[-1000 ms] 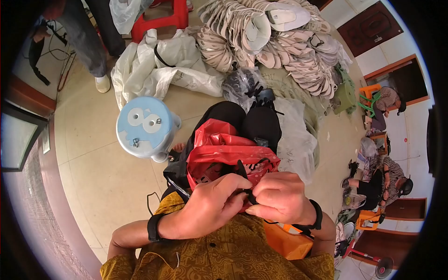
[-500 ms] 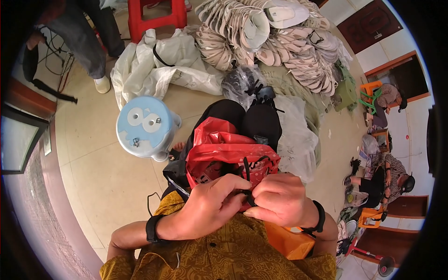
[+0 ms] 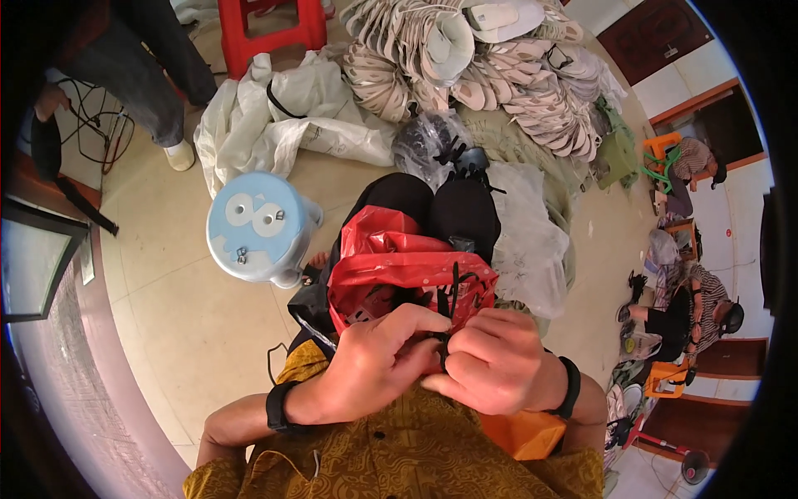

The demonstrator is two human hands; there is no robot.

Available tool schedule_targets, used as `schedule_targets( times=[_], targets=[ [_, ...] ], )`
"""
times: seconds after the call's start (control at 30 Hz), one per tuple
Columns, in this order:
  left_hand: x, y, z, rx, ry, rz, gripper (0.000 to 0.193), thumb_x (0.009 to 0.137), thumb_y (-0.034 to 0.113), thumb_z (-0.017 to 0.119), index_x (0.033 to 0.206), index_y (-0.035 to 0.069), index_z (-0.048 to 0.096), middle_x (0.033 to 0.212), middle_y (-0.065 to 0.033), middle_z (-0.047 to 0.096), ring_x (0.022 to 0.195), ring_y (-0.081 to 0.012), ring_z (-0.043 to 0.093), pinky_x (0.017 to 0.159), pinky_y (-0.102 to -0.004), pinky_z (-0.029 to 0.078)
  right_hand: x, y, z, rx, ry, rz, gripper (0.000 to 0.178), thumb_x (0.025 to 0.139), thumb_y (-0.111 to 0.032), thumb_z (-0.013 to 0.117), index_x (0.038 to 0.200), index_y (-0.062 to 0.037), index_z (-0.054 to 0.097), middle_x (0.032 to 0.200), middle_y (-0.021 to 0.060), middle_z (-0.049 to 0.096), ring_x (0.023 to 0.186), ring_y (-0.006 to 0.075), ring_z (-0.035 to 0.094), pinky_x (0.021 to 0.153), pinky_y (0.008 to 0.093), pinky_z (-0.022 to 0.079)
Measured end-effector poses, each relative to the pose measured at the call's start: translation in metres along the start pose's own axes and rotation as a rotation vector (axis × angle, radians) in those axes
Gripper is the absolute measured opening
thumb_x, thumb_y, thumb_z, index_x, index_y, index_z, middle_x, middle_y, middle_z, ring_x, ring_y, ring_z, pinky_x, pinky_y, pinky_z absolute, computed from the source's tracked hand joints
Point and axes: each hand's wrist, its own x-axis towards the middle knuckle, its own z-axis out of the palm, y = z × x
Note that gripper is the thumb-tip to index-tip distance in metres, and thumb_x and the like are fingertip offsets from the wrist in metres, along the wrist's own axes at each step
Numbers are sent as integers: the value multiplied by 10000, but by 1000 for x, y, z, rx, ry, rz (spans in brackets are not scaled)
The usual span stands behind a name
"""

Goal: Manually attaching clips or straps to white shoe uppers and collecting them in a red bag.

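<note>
Close together over my lap, my left hand [image 3: 366,370] and my right hand [image 3: 499,362] are both closed, fingertips pinching a thin black strap [image 3: 454,287]. Its loose end sticks up between them, while the part inside my fingers is mostly hidden. Just beyond lies a red plastic bag [image 3: 378,270], open toward me across my thighs, with more dark straps inside. A black band circles each of my wrists.
A blue-and-white stool [image 3: 256,224] with small metal pieces on top stands to the left. White sacking [image 3: 332,137] and a large pile of pale shoe parts [image 3: 407,41] lie ahead. A red stool [image 3: 273,37] is behind. Other people sit at the right; another stands far left.
The strap's loose end has shifted slightly right and stands taller above my fingers. My hands have barely moved. At far left, the other person's dark strip has swung lower.
</note>
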Motion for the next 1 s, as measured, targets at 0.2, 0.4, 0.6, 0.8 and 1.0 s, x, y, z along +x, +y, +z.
schedule_targets(
  times=[0.2,0.4,0.6,0.8,1.0],
  targets=[
    [2,1,-10,-464,-143,-178,148,798,-60,510,940,-19,506,745,-56,574,659,-80,569,582,-214,477,0,23,-8,551,79,237,219,594,-68,731,765,-25,603,652,46,567,573,179,544,500,272,412],
    [-1,4,-11,-593,-173,-229,143,808,-78,477,940,-30,497,788,-60,568,688,-83,566,611,-211,477,0,21,-3,525,84,257,209,595,-51,729,758,-32,601,625,41,553,534,171,533,472,264,402],
    [-1,1,-12,-415,-241,-195,152,804,-108,467,944,-48,468,862,-97,565,774,-138,594,677,-248,498,-1,11,2,359,117,149,232,589,-70,738,769,-48,594,591,26,512,486,160,499,420,261,385],
    [-7,4,-8,-467,-188,-263,179,748,-86,516,906,-6,544,793,-47,596,718,-77,583,611,-213,481,0,8,0,304,66,21,231,594,-97,726,764,-59,575,557,13,434,460,144,449,394,261,362],
    [-5,0,-11,-340,-154,-213,179,745,-84,514,903,-5,547,793,-48,595,708,-79,588,612,-209,480,4,13,4,311,27,18,206,613,-95,711,759,-60,570,557,23,434,468,155,461,404,273,373]
  ],
)
